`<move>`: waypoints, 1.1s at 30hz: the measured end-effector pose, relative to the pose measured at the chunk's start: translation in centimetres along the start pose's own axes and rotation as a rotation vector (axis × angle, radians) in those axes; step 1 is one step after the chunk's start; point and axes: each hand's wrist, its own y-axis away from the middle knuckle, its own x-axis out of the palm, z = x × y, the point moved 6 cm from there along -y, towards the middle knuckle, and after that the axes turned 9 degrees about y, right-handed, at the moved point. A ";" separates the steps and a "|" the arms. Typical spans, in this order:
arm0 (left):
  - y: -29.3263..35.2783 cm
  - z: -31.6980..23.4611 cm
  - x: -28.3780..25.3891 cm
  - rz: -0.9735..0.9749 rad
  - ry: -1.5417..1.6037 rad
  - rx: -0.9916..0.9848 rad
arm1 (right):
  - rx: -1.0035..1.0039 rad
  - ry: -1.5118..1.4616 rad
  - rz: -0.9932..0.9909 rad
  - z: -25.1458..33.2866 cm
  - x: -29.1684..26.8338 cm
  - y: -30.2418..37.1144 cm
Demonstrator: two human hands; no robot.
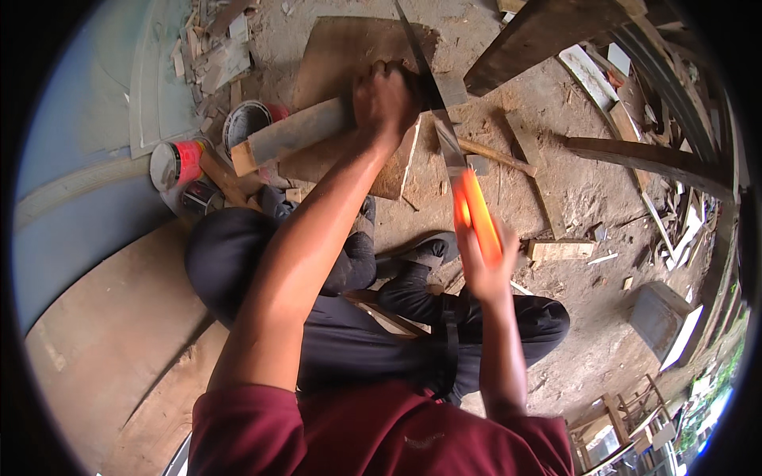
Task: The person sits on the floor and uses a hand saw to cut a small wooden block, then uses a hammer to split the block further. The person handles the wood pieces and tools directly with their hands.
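My right hand [486, 266] is wrapped round the bright orange handle of a handsaw [429, 86]. The saw's long dark blade points away from me, beside my left hand, and crosses the grey wooden plank [305, 129]. My left hand [385, 103] is closed over that plank and bears down on it. The plank's left end shows bare pale wood, and its right end comes out beyond the blade. Beneath lies a flat brown board [333, 55] on the ground. Whether the teeth touch the wood I cannot tell.
Two paint cans [176, 164] [246, 123] and a smaller dark can [200, 197] stand at left. A wooden stick [500, 157] and a short block [561, 251] lie right of the saw. Thick timbers [548, 40] [651, 163] reach in from the right. Wood scraps [218, 59] litter the far left.
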 end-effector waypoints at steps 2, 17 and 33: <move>-0.4 0.2 0.7 0.151 0.033 -0.116 | -0.008 0.075 0.016 1.8 0.8 -4.8; -0.4 0.4 0.9 0.127 0.045 -0.065 | -0.131 0.156 -0.037 1.7 1.5 -3.1; 0.1 -0.7 0.4 0.160 0.022 -0.112 | -0.198 0.042 -0.206 -1.1 1.8 -1.2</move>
